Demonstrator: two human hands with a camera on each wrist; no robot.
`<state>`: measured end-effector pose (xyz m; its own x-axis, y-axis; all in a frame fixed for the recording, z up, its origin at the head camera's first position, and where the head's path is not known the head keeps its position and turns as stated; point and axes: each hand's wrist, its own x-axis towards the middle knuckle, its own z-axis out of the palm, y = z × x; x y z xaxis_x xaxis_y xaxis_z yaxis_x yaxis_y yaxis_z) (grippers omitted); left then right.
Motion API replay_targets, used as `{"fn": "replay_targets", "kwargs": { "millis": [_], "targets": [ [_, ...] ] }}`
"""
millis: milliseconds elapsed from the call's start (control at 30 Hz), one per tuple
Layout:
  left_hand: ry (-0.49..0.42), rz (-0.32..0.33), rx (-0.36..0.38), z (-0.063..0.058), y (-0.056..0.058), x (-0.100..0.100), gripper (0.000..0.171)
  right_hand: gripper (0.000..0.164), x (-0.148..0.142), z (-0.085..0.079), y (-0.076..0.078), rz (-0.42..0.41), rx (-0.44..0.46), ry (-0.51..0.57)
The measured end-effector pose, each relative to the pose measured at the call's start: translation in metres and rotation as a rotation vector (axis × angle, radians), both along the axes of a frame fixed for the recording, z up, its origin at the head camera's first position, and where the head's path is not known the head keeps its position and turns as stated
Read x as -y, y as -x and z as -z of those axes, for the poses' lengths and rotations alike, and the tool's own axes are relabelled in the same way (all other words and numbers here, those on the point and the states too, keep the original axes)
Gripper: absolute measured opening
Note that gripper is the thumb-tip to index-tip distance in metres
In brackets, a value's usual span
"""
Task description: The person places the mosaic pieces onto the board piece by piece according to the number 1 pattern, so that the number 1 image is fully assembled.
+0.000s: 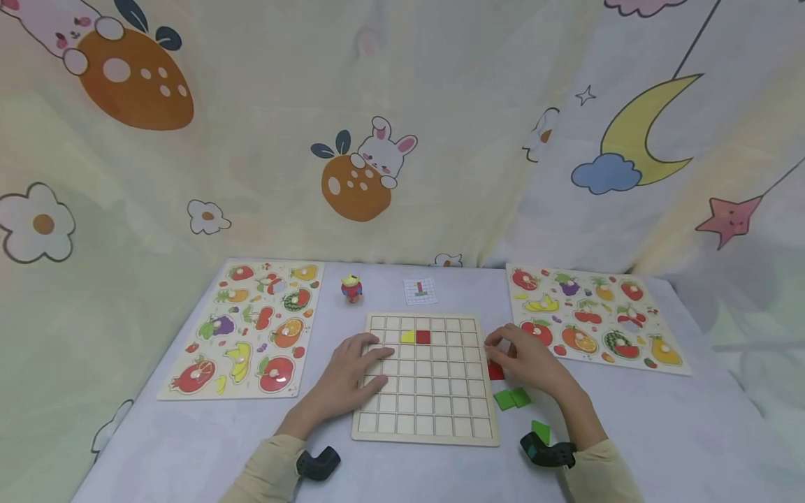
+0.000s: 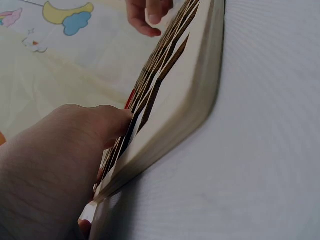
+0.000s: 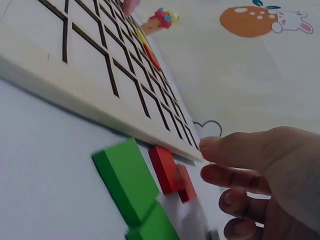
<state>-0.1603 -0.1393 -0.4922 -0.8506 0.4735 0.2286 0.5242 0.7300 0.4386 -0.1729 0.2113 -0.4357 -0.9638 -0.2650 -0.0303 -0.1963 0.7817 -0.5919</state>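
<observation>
A fruit board (image 1: 242, 391) lies on the left of the white table (image 1: 440, 475), and a second fruit board (image 1: 660, 325) lies far on the right. A little toy (image 1: 352, 288), red and blue with a yellow top, stands on the far side. Behind hangs a pale cloth (image 1: 264, 84) — in its middle, a bunny (image 1: 385, 150) hugs an orange fruit (image 1: 356, 192). A big flower (image 1: 38, 223) is on the left — and a yellow moon (image 1: 638, 133), a blue cloud (image 1: 606, 175) and a pink star (image 1: 729, 218) are on the right.

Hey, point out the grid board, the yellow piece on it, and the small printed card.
Grid board (image 1: 425, 439), head view: its near rim.
Yellow piece (image 1: 409, 337), head view: middle of its top.
Printed card (image 1: 419, 290), head view: middle of its printed face.
</observation>
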Motion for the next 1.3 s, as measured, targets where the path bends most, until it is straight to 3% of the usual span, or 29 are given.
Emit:
{"fn": "replay_targets", "kwargs": {
  "millis": [433,733,1300],
  "targets": [
    [0.001,-0.006,0.014,-0.002,-0.001,-0.001,0.044,0.029,-0.015,0.002,-0.004,-0.069,0.017,-0.047],
    [0.002,-0.008,0.007,0.0,0.0,0.0,0.044,0.023,-0.015,0.003,-0.003,-0.025,0.015,-0.051],
    [0.003,-0.006,-0.003,-0.001,0.0,0.0,0.044,0.022,-0.002,0.0,-0.001,-0.063,-0.018,0.123]
  ]
}}
